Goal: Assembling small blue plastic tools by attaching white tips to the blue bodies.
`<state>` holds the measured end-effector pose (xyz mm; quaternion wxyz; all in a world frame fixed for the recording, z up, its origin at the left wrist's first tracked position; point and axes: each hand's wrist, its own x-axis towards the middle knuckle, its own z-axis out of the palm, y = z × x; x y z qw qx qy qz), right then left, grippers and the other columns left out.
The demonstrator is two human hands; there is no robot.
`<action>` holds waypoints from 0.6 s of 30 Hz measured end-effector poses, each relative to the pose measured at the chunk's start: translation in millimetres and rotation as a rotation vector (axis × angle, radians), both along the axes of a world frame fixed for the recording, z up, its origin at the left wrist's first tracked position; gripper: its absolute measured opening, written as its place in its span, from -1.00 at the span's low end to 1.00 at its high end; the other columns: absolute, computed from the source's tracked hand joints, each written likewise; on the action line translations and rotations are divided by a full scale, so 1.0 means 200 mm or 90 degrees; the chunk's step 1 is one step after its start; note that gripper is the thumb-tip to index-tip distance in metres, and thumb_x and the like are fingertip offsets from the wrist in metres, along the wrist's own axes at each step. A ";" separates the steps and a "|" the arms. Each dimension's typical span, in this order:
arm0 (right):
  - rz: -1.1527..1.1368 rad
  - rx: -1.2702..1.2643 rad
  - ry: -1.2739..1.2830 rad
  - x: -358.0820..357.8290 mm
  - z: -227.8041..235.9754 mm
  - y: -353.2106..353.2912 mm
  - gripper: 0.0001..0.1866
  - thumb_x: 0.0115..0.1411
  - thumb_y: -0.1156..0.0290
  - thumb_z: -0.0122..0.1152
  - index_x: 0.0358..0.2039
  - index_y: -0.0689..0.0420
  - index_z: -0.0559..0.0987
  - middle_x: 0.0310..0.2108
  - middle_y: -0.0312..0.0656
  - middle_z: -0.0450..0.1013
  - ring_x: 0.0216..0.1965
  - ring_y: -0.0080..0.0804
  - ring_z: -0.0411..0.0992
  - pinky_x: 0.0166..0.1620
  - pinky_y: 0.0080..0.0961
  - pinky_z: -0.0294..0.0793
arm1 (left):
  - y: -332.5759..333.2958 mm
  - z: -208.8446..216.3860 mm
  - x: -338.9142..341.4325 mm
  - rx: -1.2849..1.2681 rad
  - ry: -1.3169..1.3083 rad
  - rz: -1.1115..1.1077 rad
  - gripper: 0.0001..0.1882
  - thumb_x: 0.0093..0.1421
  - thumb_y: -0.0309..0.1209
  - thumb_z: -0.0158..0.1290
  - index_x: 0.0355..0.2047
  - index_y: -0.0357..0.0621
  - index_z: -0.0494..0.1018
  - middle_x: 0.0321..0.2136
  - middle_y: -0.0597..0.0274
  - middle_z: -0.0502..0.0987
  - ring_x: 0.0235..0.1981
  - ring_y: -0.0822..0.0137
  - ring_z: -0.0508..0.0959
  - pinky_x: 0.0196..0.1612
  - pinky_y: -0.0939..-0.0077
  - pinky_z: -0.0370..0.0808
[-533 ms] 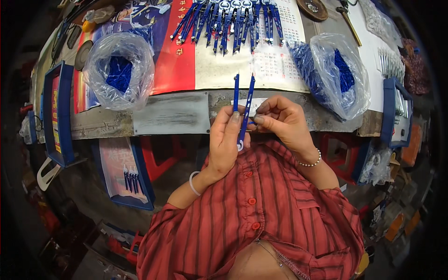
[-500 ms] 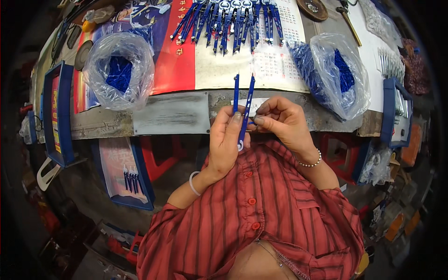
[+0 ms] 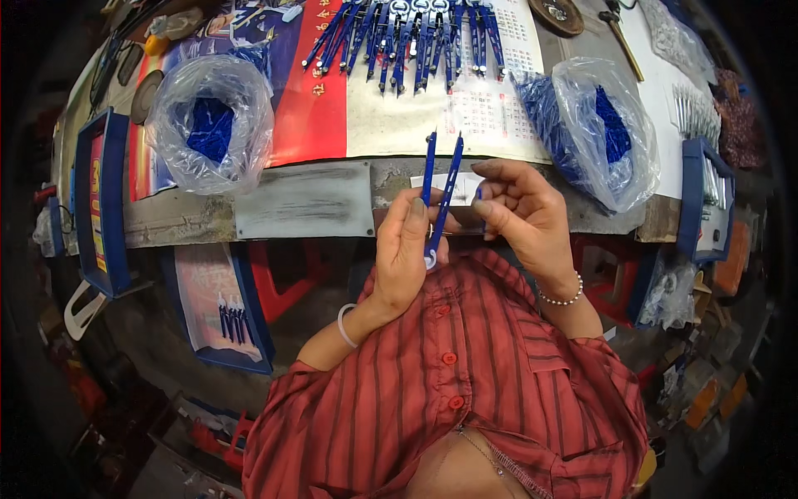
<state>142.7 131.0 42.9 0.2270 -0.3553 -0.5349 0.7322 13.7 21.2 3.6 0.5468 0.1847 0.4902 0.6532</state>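
Note:
My left hand grips a blue two-legged compass near its hinge, with both legs pointing up and away from me. My right hand is just to the right of it, fingers curled and pinched close to one leg; whether it holds a small part I cannot tell. Both hands hover over the near edge of the workbench. A row of several finished blue compasses lies at the far side of the bench.
A clear bag of blue parts sits at left and another bag at right. Blue trays flank the bench, one more tray sits lower left. A printed sheet covers the benchtop.

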 end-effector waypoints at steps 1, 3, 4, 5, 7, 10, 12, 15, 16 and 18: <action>-0.016 -0.003 0.024 -0.01 -0.01 0.00 -0.71 0.14 0.59 0.15 -0.10 0.32 0.41 -0.37 -0.26 0.42 -0.45 -0.66 0.40 -0.38 -0.75 0.45 | 0.00 0.00 0.00 -0.005 0.005 -0.013 -0.63 0.38 -0.18 -0.31 -0.09 -0.25 0.27 -0.44 0.21 0.47 -0.64 0.58 0.35 -0.57 0.74 0.30; -0.027 -0.028 0.027 -0.03 -0.02 -0.02 -0.73 0.15 0.59 0.15 -0.13 0.32 0.41 -0.36 -0.25 0.43 -0.45 -0.65 0.41 -0.37 -0.74 0.46 | 0.00 0.01 0.00 -0.009 0.010 -0.017 -0.62 0.38 -0.17 -0.32 -0.09 -0.25 0.28 -0.45 0.21 0.48 -0.64 0.58 0.36 -0.57 0.74 0.30; -0.036 -0.053 0.031 -0.04 -0.02 -0.02 -0.76 0.16 0.58 0.14 -0.15 0.32 0.42 -0.36 -0.24 0.44 -0.44 -0.65 0.42 -0.35 -0.72 0.48 | 0.00 0.01 0.00 -0.012 0.015 -0.020 -0.61 0.38 -0.17 -0.33 -0.09 -0.26 0.28 -0.45 0.21 0.48 -0.64 0.58 0.36 -0.56 0.74 0.29; -0.036 -0.053 0.030 -0.05 -0.03 -0.03 -0.76 0.16 0.58 0.14 -0.15 0.32 0.42 -0.36 -0.24 0.44 -0.44 -0.65 0.42 -0.35 -0.72 0.48 | 0.00 0.01 0.00 -0.012 0.015 -0.019 -0.61 0.38 -0.17 -0.33 -0.09 -0.26 0.28 -0.45 0.21 0.48 -0.64 0.58 0.36 -0.56 0.74 0.29; -0.044 0.017 0.028 -0.07 -0.04 -0.05 -0.80 0.17 0.57 0.13 -0.19 0.31 0.42 -0.36 -0.24 0.46 -0.41 -0.63 0.44 -0.32 -0.69 0.50 | 0.01 0.01 0.00 0.001 0.018 -0.029 -0.61 0.38 -0.17 -0.32 -0.09 -0.26 0.28 -0.47 0.23 0.48 -0.63 0.59 0.36 -0.56 0.75 0.29; -0.020 0.167 -0.034 -0.06 -0.10 -0.06 -0.80 0.18 0.57 0.12 -0.18 0.31 0.42 -0.35 -0.24 0.47 -0.40 -0.62 0.44 -0.32 -0.70 0.49 | 0.00 0.00 0.01 -0.011 0.023 -0.030 -0.60 0.38 -0.15 -0.32 -0.08 -0.26 0.28 -0.47 0.24 0.47 -0.63 0.59 0.35 -0.56 0.75 0.28; 0.001 0.214 -0.058 -0.06 -0.12 -0.06 -0.79 0.17 0.58 0.13 -0.18 0.31 0.42 -0.34 -0.23 0.46 -0.39 -0.62 0.44 -0.33 -0.70 0.48 | -0.01 0.00 0.00 -0.007 0.004 -0.023 -0.65 0.37 -0.21 -0.27 -0.09 -0.26 0.28 -0.46 0.24 0.47 -0.63 0.60 0.35 -0.56 0.75 0.28; 0.020 0.381 -0.100 -0.08 -0.13 -0.04 -0.77 0.14 0.59 0.15 -0.17 0.31 0.42 -0.33 -0.22 0.44 -0.40 -0.62 0.42 -0.35 -0.69 0.46 | -0.01 -0.04 0.01 -0.003 0.014 -0.023 -0.76 0.34 -0.34 -0.18 -0.11 -0.25 0.28 -0.47 0.24 0.48 -0.65 0.61 0.35 -0.59 0.76 0.28; 0.017 0.500 -0.118 -0.09 -0.13 -0.04 -0.75 0.12 0.59 0.17 -0.18 0.31 0.43 -0.33 -0.22 0.43 -0.41 -0.63 0.40 -0.36 -0.69 0.45 | 0.00 -0.05 0.02 -0.004 0.044 -0.030 -0.81 0.32 -0.41 -0.14 -0.12 -0.25 0.28 -0.47 0.24 0.48 -0.67 0.60 0.35 -0.63 0.76 0.27; -0.066 0.449 -0.107 -0.12 -0.14 -0.07 -0.73 0.09 0.60 0.18 -0.17 0.28 0.42 -0.37 -0.22 0.41 -0.43 -0.63 0.39 -0.40 -0.68 0.44 | 0.00 -0.05 0.01 -0.012 0.044 -0.034 -0.83 0.28 -0.47 -0.11 -0.13 -0.24 0.28 -0.48 0.24 0.48 -0.67 0.61 0.35 -0.63 0.77 0.27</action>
